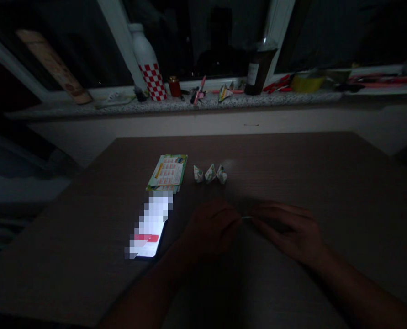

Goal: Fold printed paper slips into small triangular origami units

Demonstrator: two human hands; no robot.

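Note:
Low over the table, my left hand (217, 224) and my right hand (288, 226) face each other with fingertips pinched. Between them shows the thin pale edge of a small piece of paper (246, 217), gripped from both sides; the fingers and dim light hide the rest of it. Just beyond my left hand, three small folded paper pieces (210, 174) with pointed tips stand in a row. To their left lies a stack of printed paper slips (167, 172). A phone (150, 228) with a lit screen rests left of my left hand.
The brown table (292, 164) meets a wall under a window. Along the stone sill (121, 111) stand a red-and-white checkered bottle (151, 73), a small red jar (174, 86), a dark bottle (256, 75), a yellow tape roll (307, 83) and a tall tube (54, 66).

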